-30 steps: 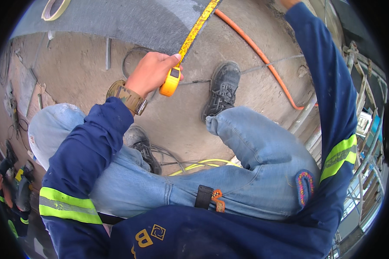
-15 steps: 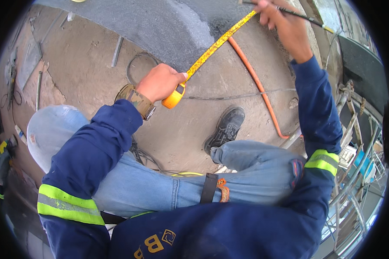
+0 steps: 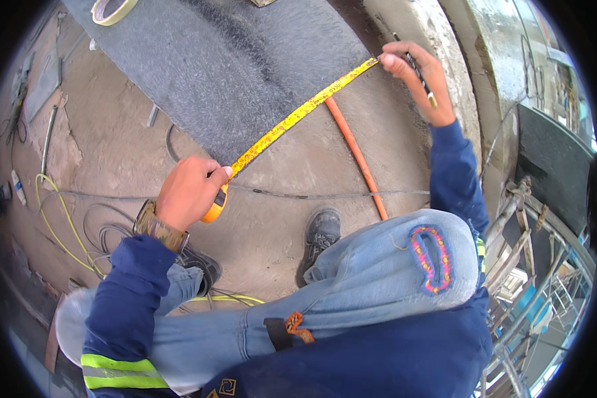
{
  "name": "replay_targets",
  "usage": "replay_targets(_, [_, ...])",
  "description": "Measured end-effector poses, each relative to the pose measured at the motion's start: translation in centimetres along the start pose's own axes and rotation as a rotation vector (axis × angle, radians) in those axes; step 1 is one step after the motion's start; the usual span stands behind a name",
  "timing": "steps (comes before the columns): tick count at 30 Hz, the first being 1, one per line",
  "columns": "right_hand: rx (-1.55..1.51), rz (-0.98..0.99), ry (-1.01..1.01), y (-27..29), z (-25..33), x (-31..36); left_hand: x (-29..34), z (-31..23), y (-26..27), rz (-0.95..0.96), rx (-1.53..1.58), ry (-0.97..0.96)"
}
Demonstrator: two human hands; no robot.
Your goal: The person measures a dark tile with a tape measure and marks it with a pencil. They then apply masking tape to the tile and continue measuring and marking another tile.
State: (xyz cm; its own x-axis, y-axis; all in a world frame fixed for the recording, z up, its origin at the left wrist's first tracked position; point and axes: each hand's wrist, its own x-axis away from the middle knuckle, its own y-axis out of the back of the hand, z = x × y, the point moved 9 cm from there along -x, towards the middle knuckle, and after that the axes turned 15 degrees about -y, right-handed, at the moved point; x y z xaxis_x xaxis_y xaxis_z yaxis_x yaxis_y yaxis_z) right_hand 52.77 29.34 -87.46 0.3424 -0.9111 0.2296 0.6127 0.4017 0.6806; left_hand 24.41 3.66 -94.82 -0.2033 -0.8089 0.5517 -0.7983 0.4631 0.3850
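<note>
My left hand (image 3: 187, 194) is closed around the orange case of a tape measure (image 3: 216, 205) at the near corner of a dark grey slab (image 3: 199, 73). The yellow blade (image 3: 302, 118) is drawn out along the slab's near edge, up to the right. At the slab's far right corner, the fingertips of my right hand (image 3: 426, 79) pinch the blade's end. A dark, slim pencil (image 3: 414, 68) is held in that same hand, slanting across the fingers, its light end toward the palm.
An orange hose (image 3: 357, 159) runs from under the blade toward my knee. A thin cable (image 3: 298, 195) crosses the dusty floor, with yellow cord (image 3: 63, 212) at left. A tape roll (image 3: 113, 9) lies on the slab. Metal scaffolding (image 3: 521, 265) stands at right.
My right hand has come down and the blade's end now meets the slab's corner. My left hand has moved left and down with the case. More of the slab shows.
</note>
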Motion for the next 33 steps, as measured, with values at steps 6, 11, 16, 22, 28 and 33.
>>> replay_targets(6, [-0.283,-0.092,-0.002,-2.2,-1.9,-0.3,1.5,0.3,0.0,-0.179,0.090,0.074])
replay_targets(11, [-0.298,-0.119,0.011,-2.9,-1.8,0.4,2.1,-1.1,0.5,-0.264,0.019,0.006])
replay_targets(16, [-0.428,-0.207,0.001,-2.9,-3.5,1.6,2.1,-2.5,-0.4,-0.432,-0.210,-0.089])
replay_targets(22, [-0.373,-0.218,0.016,-3.2,-3.1,1.3,2.4,-2.2,-0.4,-0.323,-0.051,0.053])
replay_targets(28, [-0.408,-0.164,0.017,-3.2,-3.0,0.5,2.6,-2.2,-0.5,-0.331,-0.025,0.154])
replay_targets(33, [-0.418,-0.135,0.054,-2.9,-3.6,0.2,2.4,-1.1,-1.3,-0.390,0.029,0.107])
